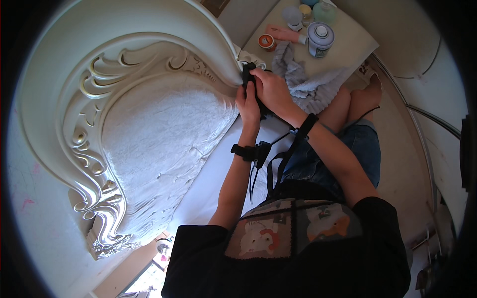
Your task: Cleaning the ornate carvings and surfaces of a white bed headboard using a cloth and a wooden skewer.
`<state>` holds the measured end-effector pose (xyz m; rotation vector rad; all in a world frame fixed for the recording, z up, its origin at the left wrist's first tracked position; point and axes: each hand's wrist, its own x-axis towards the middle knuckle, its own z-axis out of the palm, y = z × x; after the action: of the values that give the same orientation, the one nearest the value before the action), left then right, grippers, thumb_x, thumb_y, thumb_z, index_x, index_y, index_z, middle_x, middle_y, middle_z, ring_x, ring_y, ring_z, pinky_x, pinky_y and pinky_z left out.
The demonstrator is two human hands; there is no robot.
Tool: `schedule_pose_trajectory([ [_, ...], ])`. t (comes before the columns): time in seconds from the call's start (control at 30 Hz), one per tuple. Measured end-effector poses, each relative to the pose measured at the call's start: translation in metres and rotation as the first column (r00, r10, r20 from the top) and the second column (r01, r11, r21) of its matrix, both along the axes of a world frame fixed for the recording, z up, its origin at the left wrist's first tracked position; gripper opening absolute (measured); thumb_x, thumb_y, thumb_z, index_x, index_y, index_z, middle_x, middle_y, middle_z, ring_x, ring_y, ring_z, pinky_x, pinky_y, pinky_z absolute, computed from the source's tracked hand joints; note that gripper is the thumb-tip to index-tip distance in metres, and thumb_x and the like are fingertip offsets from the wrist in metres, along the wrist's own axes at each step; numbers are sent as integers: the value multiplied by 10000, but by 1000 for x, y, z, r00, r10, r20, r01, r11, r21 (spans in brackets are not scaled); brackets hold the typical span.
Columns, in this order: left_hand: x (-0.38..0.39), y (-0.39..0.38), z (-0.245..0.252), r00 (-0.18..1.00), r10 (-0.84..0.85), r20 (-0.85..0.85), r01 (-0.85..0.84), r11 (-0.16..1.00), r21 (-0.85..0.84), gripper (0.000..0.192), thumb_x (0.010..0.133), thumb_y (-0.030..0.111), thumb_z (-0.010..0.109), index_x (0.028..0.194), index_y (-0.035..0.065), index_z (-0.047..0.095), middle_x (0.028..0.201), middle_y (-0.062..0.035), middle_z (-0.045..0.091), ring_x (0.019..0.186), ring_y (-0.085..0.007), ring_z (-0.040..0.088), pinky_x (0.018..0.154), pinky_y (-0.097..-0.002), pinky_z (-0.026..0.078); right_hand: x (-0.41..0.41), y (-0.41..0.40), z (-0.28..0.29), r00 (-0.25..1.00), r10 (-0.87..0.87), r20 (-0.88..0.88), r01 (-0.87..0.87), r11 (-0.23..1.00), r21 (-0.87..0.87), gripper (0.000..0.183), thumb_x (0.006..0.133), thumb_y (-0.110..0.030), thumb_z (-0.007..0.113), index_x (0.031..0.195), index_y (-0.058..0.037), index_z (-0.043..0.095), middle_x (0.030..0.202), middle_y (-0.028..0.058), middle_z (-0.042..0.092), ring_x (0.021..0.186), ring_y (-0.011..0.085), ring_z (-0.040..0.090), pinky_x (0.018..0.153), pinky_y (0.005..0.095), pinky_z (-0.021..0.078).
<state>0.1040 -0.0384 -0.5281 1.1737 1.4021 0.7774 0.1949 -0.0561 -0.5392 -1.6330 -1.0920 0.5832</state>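
Observation:
My left hand (249, 106) and my right hand (272, 87) meet in front of me, both gripping a black item (247, 72) that looks like cloth or a strap; its exact kind cannot be told. My right fingers pinch its upper part, while the left fingers and thumb hold it lower down. More black material hangs below, partly hidden by the hands. Just right of them a grey ribbed cloth (316, 89) drapes over the corner of a cream bedside table (348, 41). Black straps with small devices circle both wrists.
On the table stand a lidded tub (320, 39), an orange-lidded jar (267, 42), a pink tube (283, 33) and a green pump bottle (325, 13). A carved cream headboard (89, 74) with a padded panel curves along the left. White bedding (216, 164) lies beneath my left arm.

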Motion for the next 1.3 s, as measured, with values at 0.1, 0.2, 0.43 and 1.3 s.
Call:
schedule_pose_trajectory([
  [0.1,3,5,10,999,-44,-28,46,997,59,259,923,250,518,955,1,581,861,-23,570,798,-93,470,709,-245,388,0,3,6,998,-64,-5,64,994,90,168,803,-35,544,966,-40,582,761,188,614,691,378,594,596,435,473],
  [0.2,1,3,9,995,-52,-82,59,995,82,260,924,250,520,952,-1,579,848,-21,570,794,-92,470,706,-242,387,0,2,5,997,-78,-6,78,990,114,176,802,-38,548,974,-40,583,762,184,615,691,378,595,596,435,473],
  [0.43,-4,-4,0,997,-33,-64,34,999,23,297,918,260,525,979,-26,577,841,-63,595,771,-121,501,710,-269,413,-4,-6,-6,1000,-12,-6,12,1000,13,186,800,-25,537,979,-41,587,777,186,617,698,378,596,594,429,475],
  [1.3,1,-5,6,991,-84,-101,86,996,12,279,933,264,502,899,-8,553,765,-13,532,725,-95,446,665,-253,377,17,3,17,963,138,231,-104,982,-155,193,726,-107,596,909,-58,632,761,183,625,736,336,630,626,420,506],
])
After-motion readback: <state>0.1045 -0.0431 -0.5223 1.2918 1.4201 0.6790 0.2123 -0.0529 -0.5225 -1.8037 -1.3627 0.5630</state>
